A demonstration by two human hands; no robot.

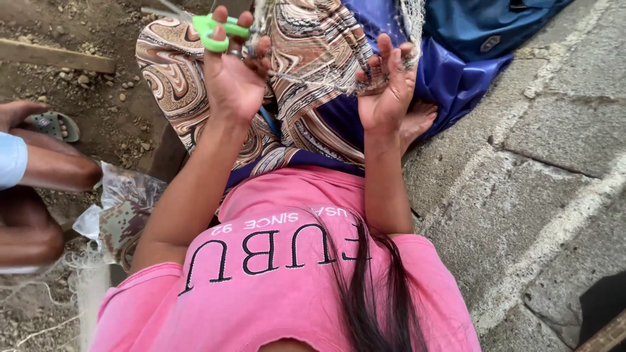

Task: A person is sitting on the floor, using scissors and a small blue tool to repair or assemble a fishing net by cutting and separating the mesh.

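Holding one pair of green-handled scissors (218,31) with fingers through the loops, the left hand (235,81) was raised beside the right hand (386,88), whose fingers pinched one fine fishing net (326,78) stretched over the lap. Trimming seemed underway; the blades needed a taut strand.
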